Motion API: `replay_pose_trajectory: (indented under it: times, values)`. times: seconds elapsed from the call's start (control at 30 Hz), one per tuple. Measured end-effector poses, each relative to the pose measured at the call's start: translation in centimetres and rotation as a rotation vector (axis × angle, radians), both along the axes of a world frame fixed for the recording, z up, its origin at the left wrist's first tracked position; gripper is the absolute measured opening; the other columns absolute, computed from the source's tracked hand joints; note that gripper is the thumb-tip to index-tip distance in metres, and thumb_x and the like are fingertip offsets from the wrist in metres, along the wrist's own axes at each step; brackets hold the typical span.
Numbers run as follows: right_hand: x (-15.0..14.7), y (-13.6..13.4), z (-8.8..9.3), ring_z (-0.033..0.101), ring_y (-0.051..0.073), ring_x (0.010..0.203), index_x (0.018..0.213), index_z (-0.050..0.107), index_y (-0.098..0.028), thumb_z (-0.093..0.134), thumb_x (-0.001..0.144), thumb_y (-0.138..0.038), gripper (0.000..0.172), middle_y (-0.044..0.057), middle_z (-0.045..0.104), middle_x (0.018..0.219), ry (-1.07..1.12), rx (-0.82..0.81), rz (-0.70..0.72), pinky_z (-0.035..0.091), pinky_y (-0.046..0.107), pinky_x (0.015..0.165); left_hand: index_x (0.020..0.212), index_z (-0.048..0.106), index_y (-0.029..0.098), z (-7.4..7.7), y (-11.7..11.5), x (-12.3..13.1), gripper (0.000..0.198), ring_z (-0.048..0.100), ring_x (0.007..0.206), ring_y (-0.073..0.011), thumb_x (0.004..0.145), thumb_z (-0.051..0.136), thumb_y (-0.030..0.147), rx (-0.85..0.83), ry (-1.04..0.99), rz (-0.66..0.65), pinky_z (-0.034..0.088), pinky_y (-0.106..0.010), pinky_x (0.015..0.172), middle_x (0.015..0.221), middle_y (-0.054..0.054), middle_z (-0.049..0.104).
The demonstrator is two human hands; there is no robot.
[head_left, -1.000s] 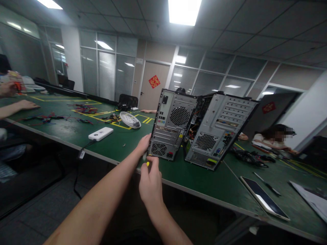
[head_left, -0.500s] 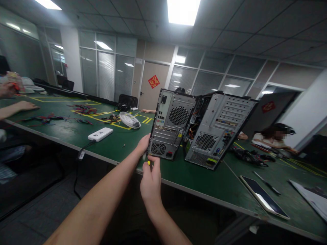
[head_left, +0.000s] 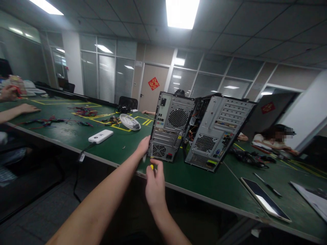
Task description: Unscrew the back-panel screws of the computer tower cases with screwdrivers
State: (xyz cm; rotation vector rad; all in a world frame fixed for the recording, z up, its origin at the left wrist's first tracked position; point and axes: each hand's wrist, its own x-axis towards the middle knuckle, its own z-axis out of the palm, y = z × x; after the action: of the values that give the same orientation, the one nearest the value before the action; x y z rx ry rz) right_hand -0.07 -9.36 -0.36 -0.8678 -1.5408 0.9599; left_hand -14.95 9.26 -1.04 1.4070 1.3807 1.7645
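A grey computer tower (head_left: 165, 134) stands on the green table with its back panel facing me. My left hand (head_left: 143, 146) is against its lower left side, the fingers hidden behind the case edge. Just below, my right hand (head_left: 155, 183) is closed around a screwdriver (head_left: 152, 167) with a yellow and dark handle. Its thin shaft points up at the lower left corner of the back panel; whether the tip sits in a screw I cannot tell. Right beside it stands a second tower (head_left: 213, 136), tilted in view, with inner cables showing at its left side.
A white power bank (head_left: 100, 136) with a cable, tiny screws (head_left: 124, 147) and a white round basket (head_left: 130, 121) lie to the left. To the right are a tablet (head_left: 265, 199), a pen (head_left: 267, 184) and black cables (head_left: 249, 157). Other people sit at both sides.
My right hand has shifted slightly right and down, and more of the screwdriver's shaft shows against the panel. The left hand stays at the case's side.
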Motion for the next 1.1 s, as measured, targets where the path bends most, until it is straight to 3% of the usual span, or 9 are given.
replay_pose_trajectory:
  times: [0.17,0.33,0.43,0.53,0.7,0.93,1.03,1.1]
  values:
    - [3.8,-1.3,0.5,0.060,0.019,0.076,0.133,0.051,-0.023,0.057,0.097,-0.046,0.043,0.001,0.067,0.090,-0.069,-0.092,0.020,0.046,0.031,0.073,0.110,0.072,0.017,1.6,-1.4,-0.9,0.034,0.069,0.112,-0.0244,0.097,0.049,0.039,-0.087,0.050,0.205,0.050,-0.036,0.103,0.119,-0.012,0.077]
    - [8.2,-1.8,0.8,0.052,0.017,0.068,0.132,0.043,-0.023,0.057,0.096,-0.053,0.049,-0.001,0.066,0.085,-0.194,-0.146,0.038,0.043,0.030,0.068,0.102,0.074,0.015,3.6,-5.7,-6.2,0.024,0.072,0.100,-0.0244,0.090,0.063,0.033,-0.174,0.398,0.404,0.053,-0.034,0.095,0.108,-0.013,0.078]
    - [10.2,-2.0,1.1,0.052,0.018,0.067,0.127,0.044,-0.024,0.055,0.097,-0.056,0.046,-0.003,0.061,0.079,-0.245,-0.140,0.030,0.040,0.029,0.065,0.099,0.075,0.016,3.4,-8.1,-9.9,0.023,0.073,0.098,-0.0253,0.087,0.067,0.035,-0.379,0.531,0.448,0.054,-0.033,0.090,0.105,-0.013,0.079]
    - [11.3,-2.1,1.7,0.049,0.017,0.065,0.125,0.044,-0.024,0.055,0.097,-0.056,0.044,-0.004,0.059,0.076,-0.289,-0.114,0.016,0.040,0.029,0.065,0.099,0.075,0.017,2.3,-9.5,-12.0,0.025,0.073,0.098,-0.0264,0.084,0.070,0.036,-0.493,0.637,0.440,0.054,-0.033,0.088,0.106,-0.013,0.080]
    - [12.3,-2.4,2.9,0.047,0.016,0.063,0.126,0.045,-0.024,0.054,0.098,-0.055,0.042,-0.005,0.059,0.075,-0.317,-0.068,-0.029,0.040,0.029,0.063,0.100,0.076,0.017,0.8,-10.1,-12.2,0.026,0.074,0.098,-0.0268,0.083,0.071,0.036,-0.531,0.700,0.424,0.054,-0.032,0.088,0.107,-0.013,0.080]
    - [12.6,-2.6,3.3,0.050,0.017,0.062,0.127,0.046,-0.024,0.053,0.099,-0.054,0.041,-0.003,0.062,0.077,-0.335,-0.027,-0.013,0.042,0.030,0.062,0.084,0.076,0.021,0.4,-9.5,-12.2,0.013,0.072,0.090,-0.0267,0.082,0.066,0.030,-0.505,0.747,0.434,0.051,-0.032,0.079,0.095,-0.012,0.080]
    - [13.1,-2.4,3.1,0.052,0.016,0.062,0.129,0.046,-0.024,0.054,0.099,-0.053,0.042,-0.002,0.065,0.082,-0.344,-0.014,-0.015,0.044,0.030,0.064,0.079,0.074,0.022,0.5,-9.6,-12.3,0.009,0.071,0.088,-0.0261,0.079,0.068,0.028,-0.452,0.684,0.455,0.051,-0.032,0.079,0.091,-0.011,0.079]
    - [13.5,-2.2,3.1,0.054,0.016,0.064,0.130,0.046,-0.024,0.054,0.100,-0.053,0.043,-0.001,0.068,0.085,-0.352,0.004,-0.034,0.046,0.030,0.065,0.079,0.074,0.020,0.8,-10.0,-11.6,0.010,0.070,0.087,-0.0250,0.078,0.069,0.029,-0.368,0.540,0.484,0.051,-0.032,0.081,0.088,-0.010,0.079]
